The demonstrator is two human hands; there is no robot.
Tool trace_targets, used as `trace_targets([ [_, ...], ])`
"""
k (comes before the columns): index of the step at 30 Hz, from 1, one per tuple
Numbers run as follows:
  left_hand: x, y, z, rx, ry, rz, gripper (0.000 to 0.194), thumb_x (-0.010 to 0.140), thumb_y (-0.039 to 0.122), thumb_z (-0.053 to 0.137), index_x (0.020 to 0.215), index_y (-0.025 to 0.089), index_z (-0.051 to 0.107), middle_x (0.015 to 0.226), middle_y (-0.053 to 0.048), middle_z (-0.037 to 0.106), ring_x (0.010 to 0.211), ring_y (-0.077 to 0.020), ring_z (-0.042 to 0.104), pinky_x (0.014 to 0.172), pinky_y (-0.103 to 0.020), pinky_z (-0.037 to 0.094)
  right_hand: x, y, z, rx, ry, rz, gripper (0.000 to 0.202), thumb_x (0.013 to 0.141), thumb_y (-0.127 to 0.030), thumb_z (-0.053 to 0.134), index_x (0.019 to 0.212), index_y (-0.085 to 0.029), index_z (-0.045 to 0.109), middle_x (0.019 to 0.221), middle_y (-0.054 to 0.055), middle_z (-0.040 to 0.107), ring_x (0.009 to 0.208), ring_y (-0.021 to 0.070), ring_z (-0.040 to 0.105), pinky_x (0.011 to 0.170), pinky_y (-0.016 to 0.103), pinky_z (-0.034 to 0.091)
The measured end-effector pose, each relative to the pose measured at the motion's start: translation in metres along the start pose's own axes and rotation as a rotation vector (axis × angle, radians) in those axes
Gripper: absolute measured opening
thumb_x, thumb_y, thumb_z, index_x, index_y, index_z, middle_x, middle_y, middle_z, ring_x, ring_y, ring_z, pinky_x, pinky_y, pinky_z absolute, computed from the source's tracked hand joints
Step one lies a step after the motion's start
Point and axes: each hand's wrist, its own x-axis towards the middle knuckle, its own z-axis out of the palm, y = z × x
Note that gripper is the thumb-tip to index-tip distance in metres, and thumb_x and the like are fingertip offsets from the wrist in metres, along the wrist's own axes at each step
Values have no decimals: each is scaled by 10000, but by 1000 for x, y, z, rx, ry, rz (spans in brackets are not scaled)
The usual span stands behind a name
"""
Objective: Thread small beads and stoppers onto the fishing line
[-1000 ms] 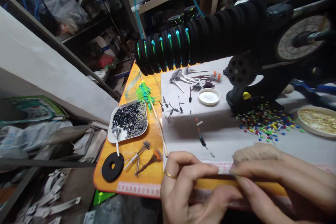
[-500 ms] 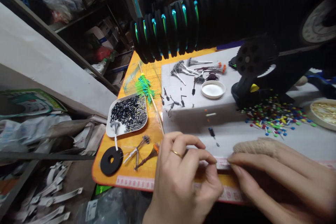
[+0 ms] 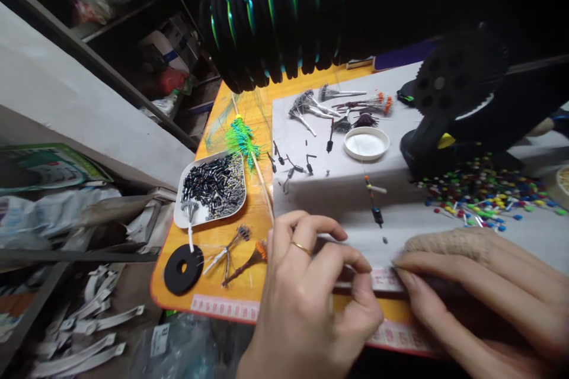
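Head view: slim black-and-orange float [image 3: 372, 198]

The left hand [image 3: 311, 302] has been drawn nearer the body, and the small float rig [image 3: 373, 201] now lies farther right on the tabletop [image 3: 249, 219].

Cluttered dim shelves [image 3: 133, 18], orange table [image 3: 231, 231]

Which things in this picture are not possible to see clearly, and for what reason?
Head view:
- Whatever the left hand and right hand pinch: too thin to see.
- Right forefinger: covered by a knitted sleeve.
- Bowl: cut off by right edge.
- Black pieces in white tray: too small to identify.
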Motion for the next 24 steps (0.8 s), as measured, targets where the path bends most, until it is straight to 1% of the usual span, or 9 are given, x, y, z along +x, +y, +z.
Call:
trace_targets([
  [1, 1, -1, -5, 6, -2, 13, 196, 915, 24, 739, 934, 216, 771, 1107, -89, 772, 1127, -295, 673, 958, -447, 621, 0, 0, 1, -21, -19, -14, 74, 1117, -297, 809, 1190, -310, 808, 1046, 50, 817, 935, 280, 796, 798, 411, 614],
  [4, 2, -4, -24, 53, -54, 25, 210, 903, -3, 736, 921, 199, 789, 1086, -97, 773, 1100, -292, 687, 953, -449, 634, 5, -5, 8, -64, -56, -77, 178, 1149, -119, 685, 1215, -273, 745, 1052, 20, 794, 916, 213, 735, 856, 382, 541],
  [7, 0, -9, -41, 95, -78, -19, 212, 925, 0, 718, 912, 204, 776, 1100, -97, 761, 1137, -304, 682, 984, -471, 630, 12, -13, 21, -49, -62, -141, 196, 1154, -74, 637, 1188, -253, 711, 1053, 21, 783, 947, 213, 697, 892, 378, 508],
  [10, -4, -15, -52, 118, -96, -48, 199, 953, 11, 726, 912, 200, 775, 1126, -105, 761, 1207, -317, 662, 1049, -475, 617, 18, -18, 31, -34, -95, -168, 205, 1158, -64, 602, 1157, -249, 690, 1056, 26, 762, 973, 216, 670, 917, 366, 480],
  [14, -7, -23, -59, 86, -109, -83, 191, 958, 5, 740, 906, 183, 788, 1121, -104, 770, 1233, -315, 677, 1092, -472, 599, 17, -18, 38, -39, -111, -187, 174, 1177, -88, 614, 1198, -236, 704, 1081, 35, 746, 976, 213, 651, 906, 365, 464],
  [18, -9, -30, -59, 31, -90, -94, 192, 944, 2, 760, 900, 187, 790, 1112, -95, 765, 1221, -300, 685, 1096, -450, 612, 13, -17, 41, -59, -143, -146, 152, 1173, -123, 656, 1216, -259, 708, 1075, 35, 742, 922, 221, 675, 837, 403, 486],
  [20, -11, -34, -59, 11, -76, -99, 185, 946, 14, 769, 908, 194, 786, 1132, -101, 757, 1251, -310, 665, 1127, -464, 612, 13, -17, 42, -43, -145, -123, 93, 1157, -212, 713, 1199, -290, 742, 1049, 41, 770, 899, 254, 717, 794, 421, 525],
  [22, -11, -36, -58, -1, -69, -97, 177, 941, 22, 775, 907, 196, 784, 1145, -108, 751, 1263, -320, 653, 1135, -475, 614, 15, -18, 45, 4, -127, -101, 47, 1123, -338, 792, 1168, -324, 796, 1028, 55, 802, 907, 302, 765, 758, 435, 577],
  [24, -11, -37, -59, -6, -71, -94, 178, 933, 17, 766, 896, 189, 790, 1139, -112, 748, 1247, -321, 653, 1127, -474, 615, 17, -20, 48, 54, -107, -98, 118, 1089, -443, 847, 1150, -342, 838, 1028, 71, 823, 945, 340, 798, 752, 444, 622],
])
